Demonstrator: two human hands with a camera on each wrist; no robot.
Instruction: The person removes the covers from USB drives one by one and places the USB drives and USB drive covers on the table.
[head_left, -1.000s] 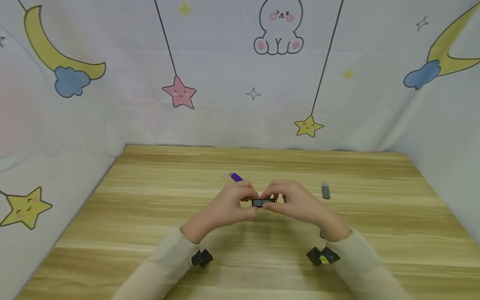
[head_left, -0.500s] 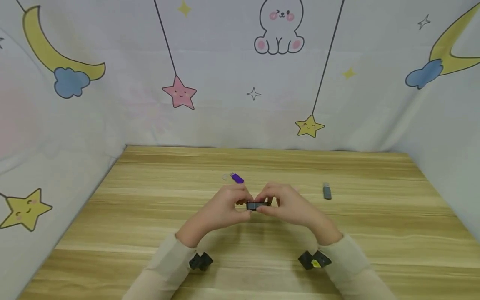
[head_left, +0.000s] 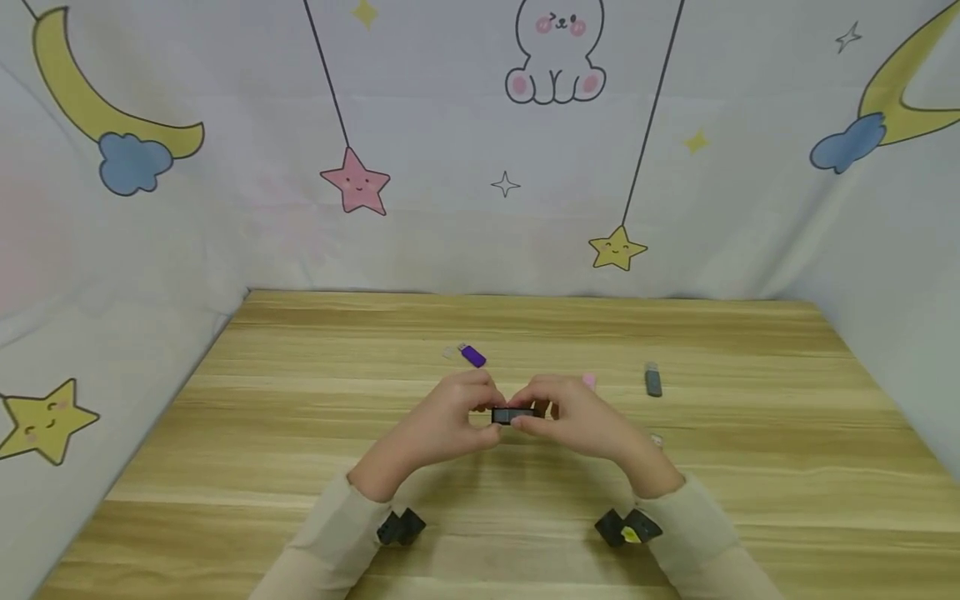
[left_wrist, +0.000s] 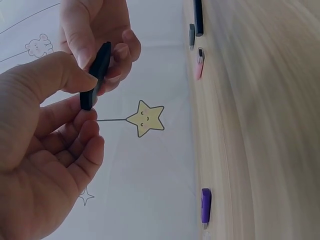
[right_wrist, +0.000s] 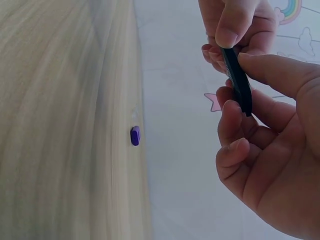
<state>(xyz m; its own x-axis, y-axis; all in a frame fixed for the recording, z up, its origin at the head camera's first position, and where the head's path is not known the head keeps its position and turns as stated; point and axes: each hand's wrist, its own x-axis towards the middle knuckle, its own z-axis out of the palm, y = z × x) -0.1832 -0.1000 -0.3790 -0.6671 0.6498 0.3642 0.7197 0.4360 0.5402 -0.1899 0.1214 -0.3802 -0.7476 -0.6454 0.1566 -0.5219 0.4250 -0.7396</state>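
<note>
A black USB stick is held level between both hands above the middle of the table. My left hand pinches its left end between thumb and fingers. At the other end, the thumb and fingers of my right hand grip it too. In the left wrist view the black USB stick stands out as a slim dark bar with angled ends. The right wrist view has the same black USB stick with fingertips at both ends, which partly cover it.
Beyond the hands lies a purple USB stick beside a small clear cap. A grey USB stick is at right. A pink USB stick and a long dark piece also lie on the wooden table. Printed cloth hangs behind.
Both hands have shifted slightly left and nearer the body, still holding the black USB stick. A pink end and a small piece by the right wrist have come into sight.
</note>
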